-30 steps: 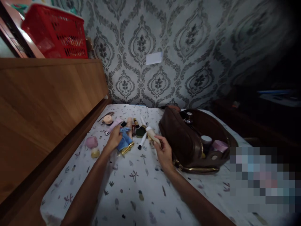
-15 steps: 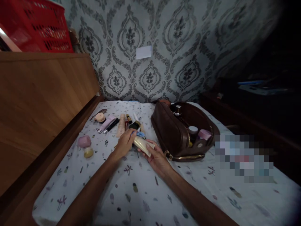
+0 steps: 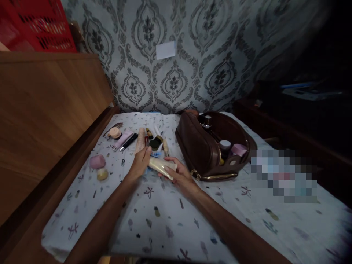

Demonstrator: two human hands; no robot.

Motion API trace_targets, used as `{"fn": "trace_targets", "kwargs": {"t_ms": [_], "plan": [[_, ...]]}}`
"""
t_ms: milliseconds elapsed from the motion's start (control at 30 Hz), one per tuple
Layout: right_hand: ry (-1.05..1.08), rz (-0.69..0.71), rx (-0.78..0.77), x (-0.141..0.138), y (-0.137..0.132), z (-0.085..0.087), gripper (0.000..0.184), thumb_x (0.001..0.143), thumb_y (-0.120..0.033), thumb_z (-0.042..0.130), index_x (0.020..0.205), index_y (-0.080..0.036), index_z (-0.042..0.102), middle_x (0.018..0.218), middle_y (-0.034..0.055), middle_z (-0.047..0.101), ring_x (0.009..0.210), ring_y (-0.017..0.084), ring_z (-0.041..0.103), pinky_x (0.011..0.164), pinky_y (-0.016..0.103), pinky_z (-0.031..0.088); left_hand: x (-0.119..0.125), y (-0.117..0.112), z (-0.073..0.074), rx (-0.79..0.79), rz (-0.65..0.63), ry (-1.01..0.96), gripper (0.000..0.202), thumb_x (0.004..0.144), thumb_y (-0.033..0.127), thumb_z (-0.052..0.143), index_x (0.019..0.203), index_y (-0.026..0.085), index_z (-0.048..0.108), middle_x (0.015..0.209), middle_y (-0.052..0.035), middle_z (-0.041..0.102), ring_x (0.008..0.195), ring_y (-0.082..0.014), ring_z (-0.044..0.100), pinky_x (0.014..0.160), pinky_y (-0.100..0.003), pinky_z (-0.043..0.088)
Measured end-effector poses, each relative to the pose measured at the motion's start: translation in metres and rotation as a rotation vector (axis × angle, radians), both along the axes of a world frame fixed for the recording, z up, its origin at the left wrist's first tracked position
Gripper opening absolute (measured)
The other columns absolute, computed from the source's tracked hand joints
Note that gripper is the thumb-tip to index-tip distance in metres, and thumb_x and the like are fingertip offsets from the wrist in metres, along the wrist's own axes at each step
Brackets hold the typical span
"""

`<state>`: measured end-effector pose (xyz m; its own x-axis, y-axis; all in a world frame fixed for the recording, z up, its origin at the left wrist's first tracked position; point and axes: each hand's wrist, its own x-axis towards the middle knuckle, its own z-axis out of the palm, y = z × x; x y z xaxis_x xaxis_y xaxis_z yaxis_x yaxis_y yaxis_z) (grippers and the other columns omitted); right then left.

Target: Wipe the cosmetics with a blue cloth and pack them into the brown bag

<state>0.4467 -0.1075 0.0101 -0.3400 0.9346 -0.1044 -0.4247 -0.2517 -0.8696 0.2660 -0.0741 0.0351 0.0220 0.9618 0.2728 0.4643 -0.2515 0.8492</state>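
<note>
A pale cream squeeze tube (image 3: 159, 165) lies between my two hands, tilted over the bed sheet. My right hand (image 3: 183, 176) grips its flat end, thumb on top and fingers beneath. At the tube's other end, my left hand (image 3: 139, 162) is closed around it, hiding that tip. Just beyond the hands lie a light blue item (image 3: 155, 154), a dark round jar (image 3: 154, 144), a beige-pink tube (image 3: 140, 139) and a slim beige tube (image 3: 165, 146). To the right stands a brown toiletry bag (image 3: 198, 146), unzipped, with a grey-lidded jar (image 3: 225, 145) and a pink container (image 3: 238, 149) inside.
On the left are a lilac tube (image 3: 125, 138), a black tube (image 3: 129, 141), a round compact (image 3: 114, 132), a pink jar (image 3: 97, 161) and a small yellowish jar (image 3: 102, 174). A wooden panel (image 3: 55, 95) with a red basket (image 3: 41, 29) borders the left side.
My left hand has shifted slightly left and turned at the tube's end. The tube has swung to a flatter angle, still in my right hand. The camera view has tipped slightly downward.
</note>
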Motion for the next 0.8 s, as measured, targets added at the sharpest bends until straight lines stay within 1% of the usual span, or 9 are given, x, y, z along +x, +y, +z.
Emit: {"fn": "trace_targets", "kwargs": {"t_ms": [167, 300, 367, 433, 500, 567, 667, 733, 800], "plan": [[-0.207, 0.002, 0.202, 0.002, 0.001, -0.004, 0.063, 0.071, -0.046, 0.082, 0.123, -0.022, 0.056, 0.086, -0.0003, 0.068, 0.073, 0.016, 0.065, 0.063, 0.024, 0.047, -0.006, 0.003, 0.000, -0.083, -0.024, -0.087, 0.053, 0.095, 0.064, 0.038, 0.073, 0.019, 0.054, 0.070, -0.0008, 0.056, 0.067, -0.0158, 0.050, 0.061, -0.027, 0.043], [-0.320, -0.066, 0.361, 0.003, 0.002, -0.006, 0.056, 0.074, -0.041, 0.078, 0.122, -0.021, 0.061, 0.092, 0.0012, 0.068, 0.077, 0.016, 0.061, 0.067, 0.025, 0.047, -0.006, 0.002, 0.000, -0.114, -0.032, -0.136, 0.052, 0.093, 0.065, 0.040, 0.071, 0.019, 0.052, 0.066, 0.0007, 0.053, 0.063, -0.0143, 0.047, 0.058, -0.025, 0.041], [-0.337, -0.087, 0.387, 0.003, 0.003, -0.006, 0.053, 0.074, -0.040, 0.077, 0.121, -0.021, 0.062, 0.095, 0.0021, 0.067, 0.078, 0.016, 0.061, 0.068, 0.026, 0.048, -0.005, 0.002, 0.001, -0.117, -0.033, -0.149, 0.052, 0.093, 0.065, 0.041, 0.070, 0.019, 0.051, 0.064, 0.0016, 0.051, 0.061, -0.0139, 0.045, 0.057, -0.025, 0.040], [-0.319, -0.084, 0.353, 0.003, 0.003, -0.006, 0.056, 0.072, -0.040, 0.079, 0.122, -0.021, 0.062, 0.094, 0.0019, 0.067, 0.076, 0.016, 0.061, 0.064, 0.025, 0.048, -0.005, 0.001, 0.003, -0.111, -0.032, -0.157, 0.051, 0.093, 0.065, 0.040, 0.070, 0.020, 0.050, 0.063, 0.0023, 0.049, 0.060, -0.0135, 0.044, 0.057, -0.026, 0.039], [-0.264, -0.074, 0.278, 0.002, 0.003, -0.005, 0.059, 0.070, -0.042, 0.082, 0.122, -0.022, 0.062, 0.093, 0.0018, 0.066, 0.073, 0.017, 0.063, 0.058, 0.025, 0.048, -0.004, 0.000, 0.005, -0.097, -0.025, -0.159, 0.052, 0.092, 0.066, 0.040, 0.070, 0.020, 0.049, 0.063, 0.0026, 0.048, 0.059, -0.0132, 0.043, 0.057, -0.026, 0.038], [-0.185, -0.051, 0.188, 0.002, 0.001, -0.003, 0.057, 0.069, -0.046, 0.084, 0.116, -0.021, 0.064, 0.093, 0.0023, 0.068, 0.073, 0.018, 0.067, 0.055, 0.024, 0.047, -0.003, -0.001, 0.006, -0.070, -0.009, -0.155, 0.054, 0.092, 0.068, 0.041, 0.068, 0.021, 0.047, 0.063, 0.0025, 0.047, 0.060, -0.0132, 0.042, 0.058, -0.026, 0.037], [-0.105, 0.006, 0.089, 0.002, -0.001, 0.000, 0.048, 0.070, -0.048, 0.084, 0.104, -0.019, 0.068, 0.084, 0.0017, 0.070, 0.068, 0.018, 0.069, 0.055, 0.024, 0.049, -0.001, -0.002, 0.007, -0.020, 0.026, -0.139, 0.056, 0.091, 0.071, 0.040, 0.066, 0.021, 0.043, 0.063, 0.0021, 0.045, 0.062, -0.0138, 0.041, 0.059, -0.026, 0.036], [-0.084, 0.026, 0.058, 0.002, -0.002, 0.001, 0.046, 0.069, -0.047, 0.085, 0.100, -0.018, 0.069, 0.081, 0.0014, 0.070, 0.066, 0.018, 0.069, 0.056, 0.025, 0.050, 0.000, -0.004, 0.008, 0.008, 0.037, -0.130, 0.056, 0.092, 0.071, 0.038, 0.066, 0.022, 0.043, 0.064, 0.0016, 0.045, 0.063, -0.0145, 0.042, 0.060, -0.027, 0.036], [-0.049, 0.016, 0.018, 0.002, -0.001, 0.001, 0.046, 0.068, -0.047, 0.086, 0.099, -0.019, 0.068, 0.082, 0.0021, 0.071, 0.066, 0.017, 0.070, 0.055, 0.024, 0.050, 0.000, -0.005, 0.011, 0.032, 0.021, -0.123, 0.055, 0.094, 0.069, 0.035, 0.069, 0.021, 0.045, 0.067, 0.0005, 0.047, 0.065, -0.0153, 0.044, 0.063, -0.028, 0.038]]}}
